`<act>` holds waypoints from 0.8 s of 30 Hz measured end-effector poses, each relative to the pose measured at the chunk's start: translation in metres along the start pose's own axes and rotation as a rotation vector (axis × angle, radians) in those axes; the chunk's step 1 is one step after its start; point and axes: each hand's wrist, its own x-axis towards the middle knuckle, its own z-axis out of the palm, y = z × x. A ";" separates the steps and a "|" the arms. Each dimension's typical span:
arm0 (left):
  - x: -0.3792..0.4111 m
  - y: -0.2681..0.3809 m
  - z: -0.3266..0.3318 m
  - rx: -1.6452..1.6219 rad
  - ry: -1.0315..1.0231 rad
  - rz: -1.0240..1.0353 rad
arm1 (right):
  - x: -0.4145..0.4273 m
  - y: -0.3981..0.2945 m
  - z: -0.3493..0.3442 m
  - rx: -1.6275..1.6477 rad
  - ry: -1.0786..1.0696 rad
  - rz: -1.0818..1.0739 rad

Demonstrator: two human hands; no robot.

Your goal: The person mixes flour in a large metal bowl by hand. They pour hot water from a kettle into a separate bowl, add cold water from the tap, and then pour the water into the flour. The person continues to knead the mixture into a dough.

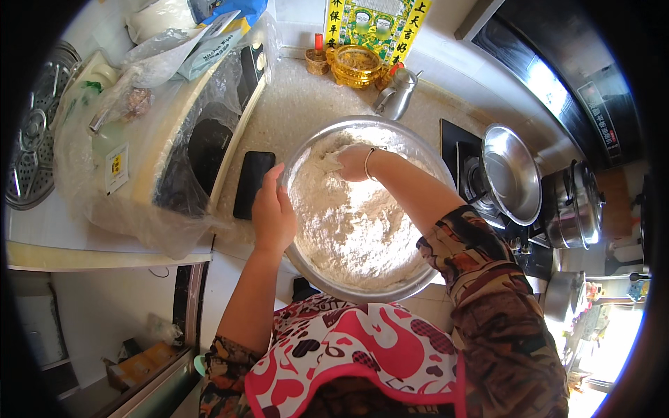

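Note:
A large round stainless-steel bowl (351, 294) stands before me, with pale flour (360, 251) spread through it, loose and crumbly with lumps. My left hand (274, 214) holds the left side of the bowl, fingers pointing up along the rim. Reaching across from the right, my right hand (356, 162) is down in the flour near the far left part of the bowl. Its fingers are coated and partly buried, so their grip is hidden. A thin bracelet (370, 163) circles that wrist. Strong sunlight falls across the flour.
A black smartphone (253, 185) lies just left of the bowl. Behind stand a metal pitcher (400, 94) and a golden incense pot (355, 65). On the right, a gas stove (465, 162) carries a steel pan (512, 172) and lidded pot (569, 209). A plastic-covered appliance (209, 146) occupies the left.

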 end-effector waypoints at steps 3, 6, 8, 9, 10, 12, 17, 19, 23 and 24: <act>0.000 -0.001 -0.001 0.009 -0.007 -0.022 | 0.003 -0.003 0.012 0.049 -0.096 0.060; 0.001 0.001 -0.002 0.030 -0.028 -0.044 | 0.001 -0.002 0.033 0.111 -0.101 0.056; 0.004 0.001 -0.001 0.043 -0.032 -0.024 | -0.004 -0.001 0.047 0.060 -0.119 -0.025; 0.005 0.001 0.001 0.044 -0.033 -0.006 | -0.011 -0.002 0.049 -0.007 -0.150 -0.094; 0.006 0.001 0.002 0.045 -0.035 0.012 | -0.017 -0.002 0.049 -0.082 -0.141 -0.257; 0.007 0.001 0.000 0.053 -0.040 -0.002 | -0.049 -0.019 0.027 0.025 -0.137 -0.130; 0.005 0.005 -0.001 0.058 -0.051 -0.003 | -0.124 -0.033 -0.008 0.233 -0.096 0.047; 0.005 0.006 -0.001 0.040 -0.058 -0.004 | -0.139 -0.022 0.017 0.416 0.313 -0.069; 0.005 0.004 -0.002 -0.008 -0.051 -0.003 | -0.157 0.000 0.019 0.503 0.100 0.388; 0.005 0.003 -0.001 -0.011 -0.048 0.009 | -0.161 0.007 0.032 0.521 0.257 0.374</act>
